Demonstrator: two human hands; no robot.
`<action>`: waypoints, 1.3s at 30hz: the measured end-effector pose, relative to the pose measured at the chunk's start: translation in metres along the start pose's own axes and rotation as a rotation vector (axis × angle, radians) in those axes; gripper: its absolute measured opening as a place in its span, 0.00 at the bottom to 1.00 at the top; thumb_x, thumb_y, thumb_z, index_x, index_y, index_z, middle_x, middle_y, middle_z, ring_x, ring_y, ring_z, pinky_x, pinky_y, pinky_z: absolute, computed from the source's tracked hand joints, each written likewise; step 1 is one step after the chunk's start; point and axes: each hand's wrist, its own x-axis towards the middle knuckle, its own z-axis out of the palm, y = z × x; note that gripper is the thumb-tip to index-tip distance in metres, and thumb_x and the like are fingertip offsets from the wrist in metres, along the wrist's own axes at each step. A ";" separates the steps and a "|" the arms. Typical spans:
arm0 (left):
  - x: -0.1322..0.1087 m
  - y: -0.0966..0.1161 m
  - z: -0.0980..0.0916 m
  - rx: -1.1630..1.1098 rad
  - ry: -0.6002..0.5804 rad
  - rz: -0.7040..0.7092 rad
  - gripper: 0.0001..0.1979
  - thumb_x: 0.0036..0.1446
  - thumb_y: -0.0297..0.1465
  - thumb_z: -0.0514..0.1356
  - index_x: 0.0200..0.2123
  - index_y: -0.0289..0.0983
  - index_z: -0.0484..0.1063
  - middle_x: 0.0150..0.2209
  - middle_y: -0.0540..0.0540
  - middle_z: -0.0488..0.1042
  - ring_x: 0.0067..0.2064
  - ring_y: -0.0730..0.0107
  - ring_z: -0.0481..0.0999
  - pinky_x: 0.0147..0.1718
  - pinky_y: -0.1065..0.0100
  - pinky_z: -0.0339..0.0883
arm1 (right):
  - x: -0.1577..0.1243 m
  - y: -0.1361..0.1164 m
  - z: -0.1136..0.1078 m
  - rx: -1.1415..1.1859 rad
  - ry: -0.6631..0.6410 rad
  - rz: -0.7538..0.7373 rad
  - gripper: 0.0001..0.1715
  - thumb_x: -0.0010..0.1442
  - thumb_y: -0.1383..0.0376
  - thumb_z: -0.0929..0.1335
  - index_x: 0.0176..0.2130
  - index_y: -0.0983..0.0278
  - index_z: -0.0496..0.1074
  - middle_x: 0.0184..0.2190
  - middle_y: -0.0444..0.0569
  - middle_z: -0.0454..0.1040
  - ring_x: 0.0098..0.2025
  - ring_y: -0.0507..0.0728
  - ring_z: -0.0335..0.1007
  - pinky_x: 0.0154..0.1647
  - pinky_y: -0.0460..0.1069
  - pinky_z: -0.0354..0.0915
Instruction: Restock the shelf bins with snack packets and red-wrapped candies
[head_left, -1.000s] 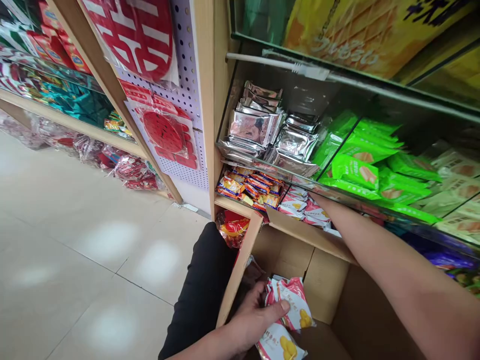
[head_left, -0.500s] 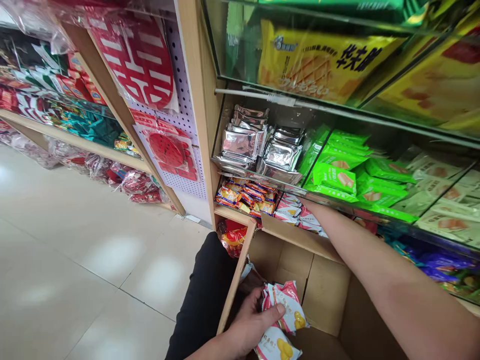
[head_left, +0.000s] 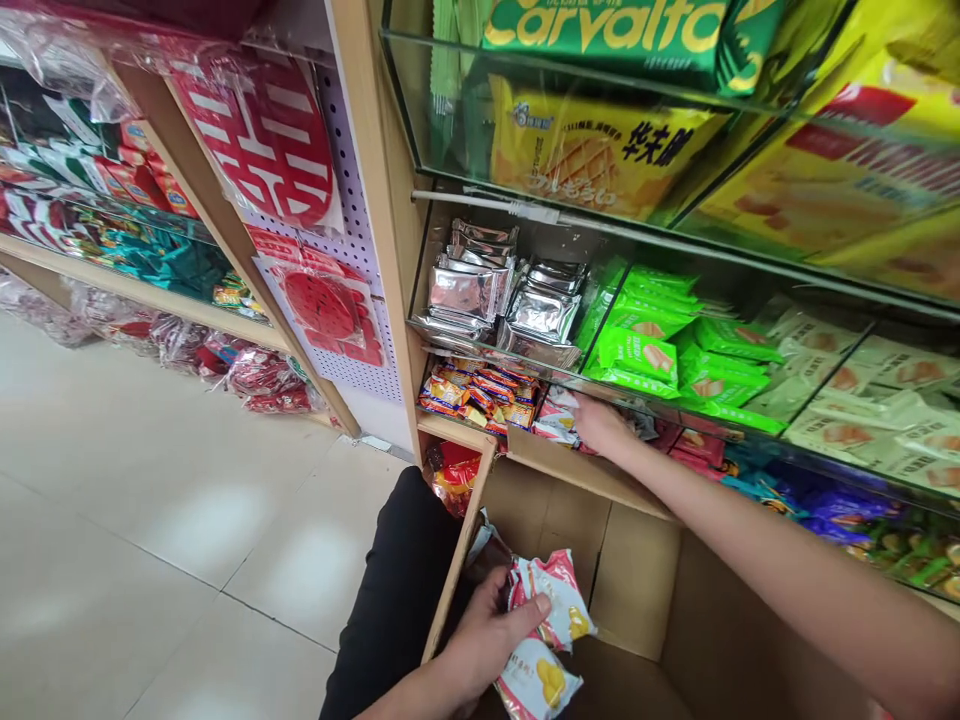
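Note:
Over the open cardboard box (head_left: 637,580), my left hand (head_left: 487,635) is closed around white-and-pink snack packets (head_left: 555,600), its thumb pressed on the upper one. Another packet (head_left: 487,550) lies at the box's left wall. My right hand (head_left: 600,425) reaches over the box flap into the low shelf compartment, at similar white-and-pink packets (head_left: 555,415). Its fingertips are hidden among the packets and under the shelf edge, so its grip does not show.
Orange wrapped snacks (head_left: 480,395) fill the compartment to the left. Above are silver packets (head_left: 472,285) and green packets (head_left: 637,355) behind a glass shelf edge. A dark-trousered knee (head_left: 397,570) is beside the box, with tiled floor (head_left: 187,560) farther left.
My right hand has drawn back partly out of the low compartment, so its back now shows. My left hand still holds the packets. The view has shifted slightly.

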 end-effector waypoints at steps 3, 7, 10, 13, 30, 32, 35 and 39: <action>-0.001 0.000 0.000 -0.003 -0.012 -0.012 0.22 0.41 0.39 0.63 0.38 0.34 0.64 0.34 0.43 0.73 0.31 0.66 0.73 0.31 0.68 0.66 | -0.033 0.002 -0.004 -0.041 0.073 -0.040 0.27 0.56 0.69 0.55 0.55 0.56 0.56 0.54 0.54 0.59 0.55 0.66 0.52 0.50 0.67 0.48; -0.001 0.000 0.000 0.033 -0.006 -0.017 0.23 0.40 0.40 0.64 0.38 0.34 0.63 0.32 0.44 0.73 0.28 0.68 0.73 0.29 0.68 0.65 | -0.053 0.010 -0.013 -0.010 0.051 -0.195 0.26 0.54 0.69 0.60 0.53 0.62 0.59 0.53 0.55 0.59 0.55 0.63 0.53 0.52 0.63 0.49; -0.001 0.000 0.001 0.055 0.002 -0.001 0.23 0.40 0.40 0.63 0.38 0.33 0.63 0.31 0.44 0.73 0.28 0.69 0.73 0.29 0.68 0.65 | -0.053 0.017 -0.014 0.055 0.039 -0.186 0.32 0.50 0.67 0.65 0.54 0.71 0.56 0.50 0.59 0.63 0.51 0.60 0.58 0.51 0.53 0.54; -0.002 0.001 0.001 0.072 0.011 0.013 0.22 0.40 0.39 0.63 0.37 0.33 0.63 0.31 0.44 0.73 0.29 0.69 0.73 0.30 0.68 0.65 | -0.053 0.024 -0.010 0.080 0.074 -0.158 0.28 0.48 0.66 0.66 0.49 0.70 0.61 0.47 0.57 0.66 0.50 0.59 0.60 0.49 0.51 0.56; 0.006 -0.010 -0.005 0.091 -0.047 0.019 0.22 0.43 0.38 0.62 0.39 0.33 0.62 0.34 0.43 0.73 0.29 0.69 0.73 0.30 0.68 0.66 | -0.094 0.014 -0.033 0.038 0.426 -0.562 0.11 0.59 0.69 0.56 0.35 0.63 0.66 0.43 0.51 0.67 0.44 0.52 0.64 0.46 0.49 0.63; 0.006 -0.010 -0.005 0.102 -0.051 0.015 0.22 0.43 0.37 0.62 0.39 0.33 0.62 0.35 0.43 0.72 0.30 0.68 0.73 0.30 0.68 0.66 | -0.101 0.017 -0.032 0.074 0.483 -0.590 0.10 0.59 0.70 0.57 0.34 0.64 0.65 0.42 0.52 0.67 0.45 0.52 0.64 0.48 0.49 0.62; 0.007 -0.011 -0.005 0.105 -0.060 0.016 0.22 0.42 0.37 0.62 0.39 0.33 0.62 0.36 0.43 0.72 0.32 0.67 0.73 0.31 0.66 0.67 | -0.105 0.019 -0.032 0.091 0.515 -0.579 0.08 0.58 0.70 0.58 0.33 0.64 0.65 0.42 0.53 0.67 0.46 0.53 0.64 0.48 0.50 0.63; 0.008 -0.012 -0.005 0.125 -0.061 0.005 0.23 0.41 0.38 0.63 0.39 0.33 0.61 0.35 0.42 0.72 0.31 0.66 0.73 0.31 0.65 0.67 | -0.099 0.017 -0.032 0.030 0.471 -0.538 0.08 0.58 0.70 0.58 0.31 0.64 0.64 0.46 0.55 0.67 0.46 0.55 0.65 0.45 0.51 0.65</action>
